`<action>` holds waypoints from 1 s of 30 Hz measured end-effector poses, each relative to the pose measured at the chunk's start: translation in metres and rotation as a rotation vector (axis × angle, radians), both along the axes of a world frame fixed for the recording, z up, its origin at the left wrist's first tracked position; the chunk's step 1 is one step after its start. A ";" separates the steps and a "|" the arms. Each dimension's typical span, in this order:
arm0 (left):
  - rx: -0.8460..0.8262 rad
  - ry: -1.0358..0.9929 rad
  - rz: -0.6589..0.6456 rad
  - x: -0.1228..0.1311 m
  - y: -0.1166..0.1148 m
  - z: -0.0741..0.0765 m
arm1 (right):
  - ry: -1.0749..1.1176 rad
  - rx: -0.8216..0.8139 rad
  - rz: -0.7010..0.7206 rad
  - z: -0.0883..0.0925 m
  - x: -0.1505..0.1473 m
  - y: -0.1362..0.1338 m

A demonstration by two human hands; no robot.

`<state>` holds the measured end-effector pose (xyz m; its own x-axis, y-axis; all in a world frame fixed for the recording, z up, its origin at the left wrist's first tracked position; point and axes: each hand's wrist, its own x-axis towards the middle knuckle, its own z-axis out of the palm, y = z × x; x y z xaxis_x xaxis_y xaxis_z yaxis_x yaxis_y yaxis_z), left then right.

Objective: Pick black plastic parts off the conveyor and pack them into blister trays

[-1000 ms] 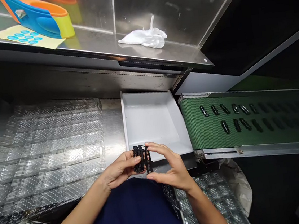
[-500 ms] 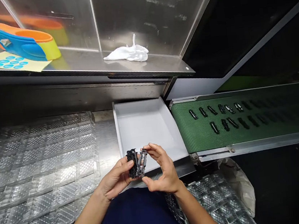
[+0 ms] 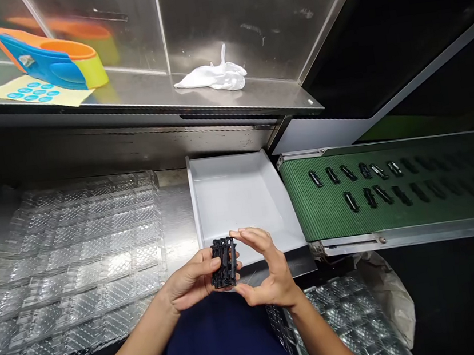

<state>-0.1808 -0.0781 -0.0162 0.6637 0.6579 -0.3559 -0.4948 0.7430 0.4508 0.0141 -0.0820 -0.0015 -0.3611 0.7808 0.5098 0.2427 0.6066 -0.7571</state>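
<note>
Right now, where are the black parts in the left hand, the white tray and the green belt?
Black parts (image 3: 225, 266), head view: middle of the held bunch.
White tray (image 3: 234, 192), head view: its floor.
Green belt (image 3: 319, 216), head view: bare patch near its left end.

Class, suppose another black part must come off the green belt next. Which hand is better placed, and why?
Probably the right hand: it is nearer the green belt, whereas the left hand lies farther off and grips the held black parts.
</note>
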 end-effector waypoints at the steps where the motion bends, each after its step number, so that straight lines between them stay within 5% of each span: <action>1: 0.002 -0.008 -0.005 0.000 0.000 0.000 | -0.004 0.008 0.001 0.000 0.000 0.000; 23: 0.004 0.073 -0.005 0.006 0.007 0.016 | -0.047 0.062 -0.016 0.002 0.005 0.006; 30: 0.018 0.102 -0.034 0.004 0.011 0.011 | -0.158 0.103 -0.019 0.003 0.007 0.012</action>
